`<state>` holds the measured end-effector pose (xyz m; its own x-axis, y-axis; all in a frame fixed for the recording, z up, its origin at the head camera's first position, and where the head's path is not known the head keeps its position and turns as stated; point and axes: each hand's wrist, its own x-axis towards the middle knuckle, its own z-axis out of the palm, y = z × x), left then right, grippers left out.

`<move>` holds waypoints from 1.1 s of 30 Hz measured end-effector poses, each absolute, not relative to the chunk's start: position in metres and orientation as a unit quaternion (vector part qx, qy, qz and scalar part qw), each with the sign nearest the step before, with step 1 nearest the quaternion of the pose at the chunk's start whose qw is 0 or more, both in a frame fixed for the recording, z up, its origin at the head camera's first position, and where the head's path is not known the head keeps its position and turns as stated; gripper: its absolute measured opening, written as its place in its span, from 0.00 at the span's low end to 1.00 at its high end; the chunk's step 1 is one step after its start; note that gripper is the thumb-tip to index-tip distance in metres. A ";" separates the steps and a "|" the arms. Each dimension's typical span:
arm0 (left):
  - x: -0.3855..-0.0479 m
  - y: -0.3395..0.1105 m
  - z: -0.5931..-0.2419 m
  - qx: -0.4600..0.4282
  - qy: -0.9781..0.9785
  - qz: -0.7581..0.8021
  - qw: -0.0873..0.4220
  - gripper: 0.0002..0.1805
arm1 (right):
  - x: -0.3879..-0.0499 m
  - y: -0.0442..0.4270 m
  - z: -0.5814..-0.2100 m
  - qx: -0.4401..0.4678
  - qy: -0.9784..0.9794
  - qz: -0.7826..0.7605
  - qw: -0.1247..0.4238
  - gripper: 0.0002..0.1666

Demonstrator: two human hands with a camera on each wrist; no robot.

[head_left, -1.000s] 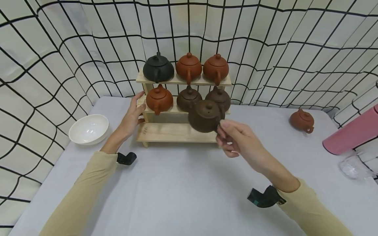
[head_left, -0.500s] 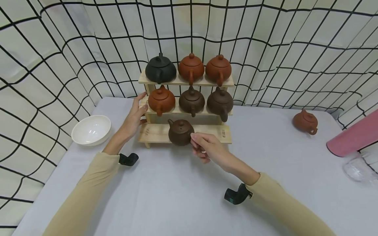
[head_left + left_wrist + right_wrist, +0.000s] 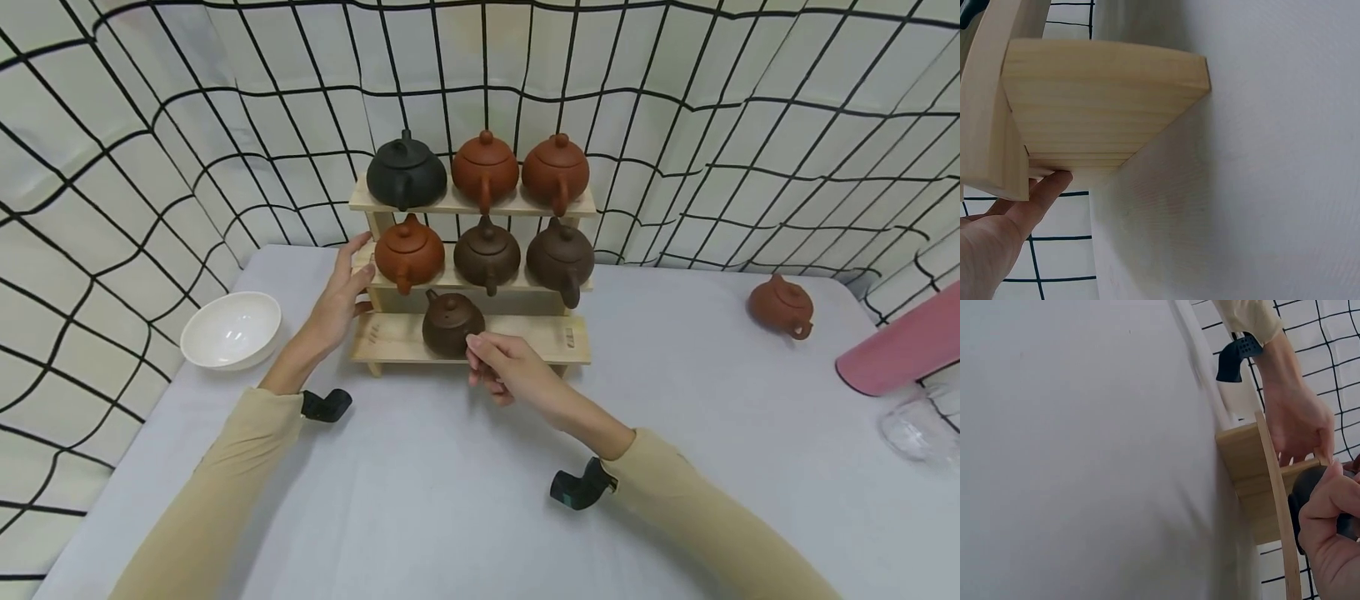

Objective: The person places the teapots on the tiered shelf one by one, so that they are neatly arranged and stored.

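My right hand (image 3: 517, 375) pinches the handle of a dark brown teapot (image 3: 450, 323), which stands upright at the bottom tier of a three-tier wooden rack (image 3: 517, 337). In the right wrist view the fingers (image 3: 1329, 506) partly cover this dark teapot (image 3: 1310, 484). My left hand (image 3: 333, 300) holds the left end of the rack's middle tier; in the left wrist view, one finger (image 3: 1050, 187) reaches beneath the wood. On the middle tier sit an orange-red teapot (image 3: 409, 252) and two brown teapots, one in the centre (image 3: 487, 254) and one at right (image 3: 560, 254).
A black teapot (image 3: 407, 173) and two reddish teapots (image 3: 484, 169) stand on the top tier. Left lies a white bowl (image 3: 232, 332). Far right are another reddish teapot (image 3: 780, 306), a pink bottle (image 3: 896, 350) and a clear glass vessel (image 3: 917, 425). Black-lined netting (image 3: 660, 108) rises behind.
My right hand has carried the brown teapot left and down, from in front of the middle tier to the left-centre of the bottom tier. My left hand has stayed at the rack.
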<state>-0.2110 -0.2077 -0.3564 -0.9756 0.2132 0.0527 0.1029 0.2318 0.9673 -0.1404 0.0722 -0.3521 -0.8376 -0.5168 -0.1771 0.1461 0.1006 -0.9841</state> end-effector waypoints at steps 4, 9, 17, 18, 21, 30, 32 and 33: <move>-0.211 -0.209 -0.356 0.100 0.786 0.608 0.042 0.36 | -0.137 0.065 -0.351 -0.156 0.696 -0.651 0.260 0.20; -0.211 -0.208 -0.357 0.099 0.787 0.608 0.043 0.36 | -0.132 0.056 -0.355 -0.170 0.694 -0.643 0.276 0.19; -0.211 -0.208 -0.356 0.103 0.791 0.602 0.037 0.36 | -0.128 0.039 -0.356 -0.189 0.679 -0.646 0.294 0.22; -0.211 -0.208 -0.356 0.102 0.791 0.602 0.036 0.36 | -0.127 0.036 -0.356 -0.187 0.676 -0.648 0.296 0.23; -0.211 -0.208 -0.356 0.101 0.793 0.600 0.035 0.36 | -0.125 0.031 -0.356 -0.177 0.668 -0.659 0.297 0.22; -0.211 -0.206 -0.356 0.103 0.788 0.606 0.034 0.37 | -0.120 0.020 -0.362 -0.173 0.648 -0.684 0.284 0.20; -0.211 -0.206 -0.357 0.103 0.786 0.609 0.036 0.36 | -0.119 0.021 -0.363 -0.178 0.645 -0.687 0.282 0.20; -0.211 -0.206 -0.357 0.103 0.785 0.609 0.036 0.36 | -0.119 0.022 -0.363 -0.181 0.645 -0.687 0.281 0.20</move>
